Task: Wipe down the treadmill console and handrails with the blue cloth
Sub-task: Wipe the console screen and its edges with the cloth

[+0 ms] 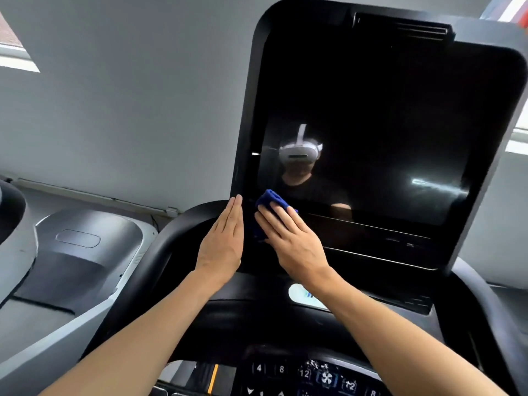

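The right hand [294, 238] presses the blue cloth [270, 204] flat against the console [371, 110] screen's lower left corner, at about seven o'clock on the glass, fingers straight over it rather than curled. The left hand [225, 238] lies open and flat against the frame just beside it, at nine o'clock of the cloth. With no grip closed round it, the cloth could likely slide out or bunch under the palm, smearing the glass.
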A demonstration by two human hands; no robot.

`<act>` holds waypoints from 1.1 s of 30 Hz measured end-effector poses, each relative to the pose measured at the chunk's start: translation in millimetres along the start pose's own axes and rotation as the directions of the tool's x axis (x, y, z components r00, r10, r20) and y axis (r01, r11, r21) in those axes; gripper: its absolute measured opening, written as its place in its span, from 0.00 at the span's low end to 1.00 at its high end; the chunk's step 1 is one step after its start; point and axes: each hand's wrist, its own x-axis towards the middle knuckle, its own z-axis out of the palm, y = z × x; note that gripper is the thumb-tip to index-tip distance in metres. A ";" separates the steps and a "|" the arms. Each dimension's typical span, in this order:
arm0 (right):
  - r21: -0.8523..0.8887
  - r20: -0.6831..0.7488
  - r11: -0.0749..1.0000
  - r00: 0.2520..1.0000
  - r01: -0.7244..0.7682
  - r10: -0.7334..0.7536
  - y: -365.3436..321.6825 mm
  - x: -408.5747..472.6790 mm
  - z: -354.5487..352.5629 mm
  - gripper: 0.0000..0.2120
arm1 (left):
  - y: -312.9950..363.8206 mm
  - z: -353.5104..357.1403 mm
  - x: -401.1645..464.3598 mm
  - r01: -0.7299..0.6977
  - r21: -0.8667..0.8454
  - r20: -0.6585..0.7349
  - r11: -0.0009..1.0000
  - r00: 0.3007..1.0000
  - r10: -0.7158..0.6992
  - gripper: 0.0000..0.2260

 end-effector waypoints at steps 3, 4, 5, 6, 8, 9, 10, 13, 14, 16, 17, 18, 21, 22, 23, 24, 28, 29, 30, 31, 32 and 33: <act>-0.017 0.021 1.000 0.999 -0.026 0.026 33.8 -54.1 -3.6 0.34 | -0.4 3.0 -1.6 0.002 -0.061 -0.011 0.998 1.000 -0.003 0.47; -0.033 0.035 0.999 0.998 -0.041 0.042 41.6 -69.8 -4.8 0.35 | -1.4 3.0 -2.1 0.000 -0.085 -0.012 0.996 1.000 -0.001 0.47; -0.040 0.042 0.997 0.997 -0.060 0.061 45.8 -80.3 -5.8 0.35 | -2.4 2.2 -2.2 0.004 -0.100 -0.007 0.995 1.000 -0.005 0.46; -0.037 0.038 0.996 0.996 -0.076 0.078 45.5 -83.5 -6.0 0.34 | -3.3 1.6 -2.6 0.008 -0.100 0.002 0.995 1.000 -0.007 0.46; -0.021 0.023 0.994 0.994 -0.105 0.105 33.7 -70.8 -4.8 0.32 | -3.3 0.1 -2.0 0.007 -0.110 0.021 0.994 1.000 -0.005 0.47; -0.007 0.010 0.994 0.994 -0.109 0.109 23.7 -57.6 -3.7 0.32 | -2.3 0.2 -0.8 0.013 -0.111 0.029 0.994 1.000 -0.010 0.48; 0.008 0.001 0.995 0.995 -0.097 0.097 12.2 -40.7 -1.8 0.31 | -1.0 -0.3 0.1 0.023 -0.102 0.034 0.995 0.999 -0.020 0.48; 0.048 0.012 0.997 0.998 -0.059 0.058 -18.0 8.4 3.4 0.30 | 1.4 2.0 1.0 0.036 -0.031 0.032 0.999 0.999 -0.035 0.46; 0.046 0.012 0.997 0.998 -0.054 0.054 -23.4 17.6 4.2 0.30 | 2.9 2.6 1.7 0.035 0.005 0.005 0.999 0.999 -0.035 0.44; 0.041 0.020 0.998 0.999 -0.038 0.037 -23.3 20.9 4.7 0.31 | 8.3 4.2 2.0 0.033 0.055 -0.054 0.998 0.998 -0.030 0.42; 0.037 0.018 0.999 1.000 -0.020 0.020 -17.7 16.1 4.3 0.31 | 12.3 5.5 2.8 0.026 0.072 -0.069 0.997 0.997 -0.022 0.41; 0.029 0.011 1.000 1.000 -0.002 0.002 -10.8 9.4 3.9 0.30 | 16.5 6.5 3.8 0.017 0.077 -0.077 0.997 0.997 -0.011 0.41; 0.021 -0.013 1.000 1.000 -0.024 0.024 18.6 -24.0 -0.6 0.26 | 33.3 8.7 10.6 -0.058 0.066 -0.093 0.996 0.994 0.064 0.38; 0.014 -0.012 0.998 0.998 -0.054 0.054 30.8 -39.8 -3.2 0.26 | 39.8 9.9 13.4 -0.089 0.077 -0.088 0.993 0.992 0.095 0.38; 0.002 -0.012 0.996 0.996 -0.089 0.089 43.7 -57.7 -5.6 0.26 | 45.6 10.6 15.5 -0.109 0.082 -0.075 0.991 0.990 0.116 0.38; -0.016 -0.019 0.992 0.992 -0.126 0.126 56.8 -76.7 -8.0 0.26 | 50.2 11.5 17.2 -0.117 0.081 -0.057 0.990 0.991 0.122 0.38; -0.060 -0.017 0.960 0.962 -0.273 0.272 99.2 -142.5 -18.7 0.29 | 55.3 16.2 19.2 -0.097 0.132 -0.016 0.987 0.995 0.100 0.36; -0.057 -0.009 0.950 0.952 -0.307 0.307 102.6 -150.3 -19.3 0.30 | 53.7 16.6 19.4 -0.100 0.137 -0.011 0.986 0.995 0.103 0.36; -0.049 -0.008 0.939 0.940 -0.341 0.341 101.8 -153.7 -18.5 0.30 | 51.5 16.8 19.5 -0.106 0.139 -0.005 0.985 0.994 0.108 0.36; -0.038 -0.010 0.925 0.925 -0.379 0.379 97.8 -152.9 -16.5 0.29 | 49.8 16.2 19.8 -0.112 0.142 0.003 0.984 0.994 0.113 0.37; -0.029 -0.009 0.909 0.909 -0.416 0.416 91.1 -149.1 -13.9 0.30 | 48.7 15.4 20.0 -0.116 0.143 0.012 0.983 0.993 0.116 0.37; -0.020 -0.009 0.897 0.897 -0.442 0.442 84.0 -142.8 -11.3 0.30 | 48.7 13.9 19.7 -0.117 0.141 0.022 0.983 0.993 0.115 0.38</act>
